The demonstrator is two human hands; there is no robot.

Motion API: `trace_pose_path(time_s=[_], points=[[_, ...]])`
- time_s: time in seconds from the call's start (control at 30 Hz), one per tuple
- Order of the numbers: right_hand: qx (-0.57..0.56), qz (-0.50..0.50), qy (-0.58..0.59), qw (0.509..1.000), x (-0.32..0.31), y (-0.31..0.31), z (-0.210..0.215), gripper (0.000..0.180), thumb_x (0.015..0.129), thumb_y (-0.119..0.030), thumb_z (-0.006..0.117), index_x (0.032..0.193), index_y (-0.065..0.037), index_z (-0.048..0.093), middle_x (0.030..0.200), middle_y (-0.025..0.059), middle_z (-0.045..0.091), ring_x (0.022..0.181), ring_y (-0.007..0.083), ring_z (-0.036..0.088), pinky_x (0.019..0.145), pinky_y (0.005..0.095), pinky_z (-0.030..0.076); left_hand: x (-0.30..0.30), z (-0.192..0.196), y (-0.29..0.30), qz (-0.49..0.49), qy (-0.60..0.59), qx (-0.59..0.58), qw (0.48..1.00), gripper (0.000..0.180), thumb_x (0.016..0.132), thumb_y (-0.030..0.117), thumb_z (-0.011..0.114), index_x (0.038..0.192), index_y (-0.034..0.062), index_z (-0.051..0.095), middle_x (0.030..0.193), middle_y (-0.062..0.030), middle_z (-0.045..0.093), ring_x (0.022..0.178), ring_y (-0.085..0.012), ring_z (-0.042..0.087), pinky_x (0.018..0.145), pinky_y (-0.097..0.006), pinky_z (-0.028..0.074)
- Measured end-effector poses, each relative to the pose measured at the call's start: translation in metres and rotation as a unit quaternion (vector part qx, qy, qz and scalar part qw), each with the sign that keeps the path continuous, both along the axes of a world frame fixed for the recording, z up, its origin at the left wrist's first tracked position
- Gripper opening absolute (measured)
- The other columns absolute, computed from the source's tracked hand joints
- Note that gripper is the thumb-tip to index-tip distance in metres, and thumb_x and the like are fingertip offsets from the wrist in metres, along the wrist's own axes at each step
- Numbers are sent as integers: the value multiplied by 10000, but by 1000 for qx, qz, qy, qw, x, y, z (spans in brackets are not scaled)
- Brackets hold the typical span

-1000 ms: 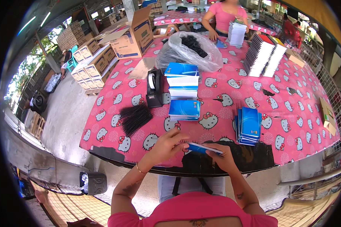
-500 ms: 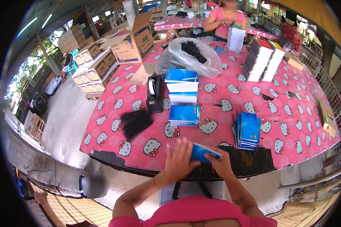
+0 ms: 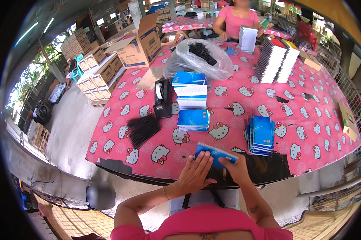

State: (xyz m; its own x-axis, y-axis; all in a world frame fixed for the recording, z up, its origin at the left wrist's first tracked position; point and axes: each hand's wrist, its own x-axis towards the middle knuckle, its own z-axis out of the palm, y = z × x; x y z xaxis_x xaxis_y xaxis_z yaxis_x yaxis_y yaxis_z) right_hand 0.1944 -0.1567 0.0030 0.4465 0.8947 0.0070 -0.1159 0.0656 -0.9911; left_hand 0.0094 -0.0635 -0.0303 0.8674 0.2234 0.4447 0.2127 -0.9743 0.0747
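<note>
A small blue spiral notebook [image 3: 215, 153] is tilted at the table's near edge. My right hand [image 3: 235, 166] grips its right end, thumb on the cover. My left hand [image 3: 196, 171] lies with outstretched fingers against the cover's left part, beside the coiled edge. Beyond the hands sits a short pile of blue notebooks [image 3: 193, 118], with a taller stack of notebooks [image 3: 191, 96] behind it. Right of my hands, more blue notebooks [image 3: 263, 132] form a fanned pile. Black binding coils [image 3: 145, 130] lie to the left.
A black tape dispenser [image 3: 163, 102] stands left of the stacks. Farther back are a clear plastic bag [image 3: 224, 66] of black coils, an open carton [image 3: 138, 50] and tall notebook stacks [image 3: 271, 62]. Across the table stands a person in pink [image 3: 238, 18]. Pink patterned cloth [image 3: 224, 108] covers the tabletop.
My left hand has shifted from above the notebook's left end down onto its cover. The notebook's coiled edge now shows more. Across the table, the person has moved a green-covered item off the stack.
</note>
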Motion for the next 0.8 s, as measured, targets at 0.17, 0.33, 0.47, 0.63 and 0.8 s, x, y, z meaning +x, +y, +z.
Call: trace_pose_path(time_s=[0.17,0.33,0.47,0.63,0.8], points=[[-6,15,-23,1000,-7,0,11,282,889,-43,706,1165,12,708,906,-4,692,818,62,595,742,237,486,28,52,28,67,2,59,996,906,909,649,519,1432,-83,411,1520,-312,366,1445,-453,324,1154,-658,152],[2,37,-98,995,7,-4,-4,315,905,-24,671,1218,1,682,1004,47,715,887,79,614,795,252,497,37,44,19,44,-33,46,997,893,894,648,545,1460,-27,406,1554,-262,348,1469,-432,288,1155,-657,150],[20,9,-44,999,0,1,-6,286,899,-13,667,1183,-5,690,973,37,702,846,65,590,754,241,484,21,13,-7,3,16,-12,1000,798,921,591,560,1467,24,426,1549,-236,366,1454,-429,311,1151,-651,161],[-21,71,-115,991,6,4,-31,282,917,-30,665,1197,0,682,971,42,715,860,69,609,772,250,502,33,54,31,16,121,-106,987,647,946,456,601,1435,51,477,1527,-196,408,1425,-391,372,1127,-627,258],[4,75,-114,991,4,8,-52,258,926,-69,676,1172,6,687,977,47,731,887,72,621,803,265,518,40,55,39,-6,209,-120,971,705,958,519,547,1434,8,452,1513,-247,405,1430,-413,362,1137,-635,238]])
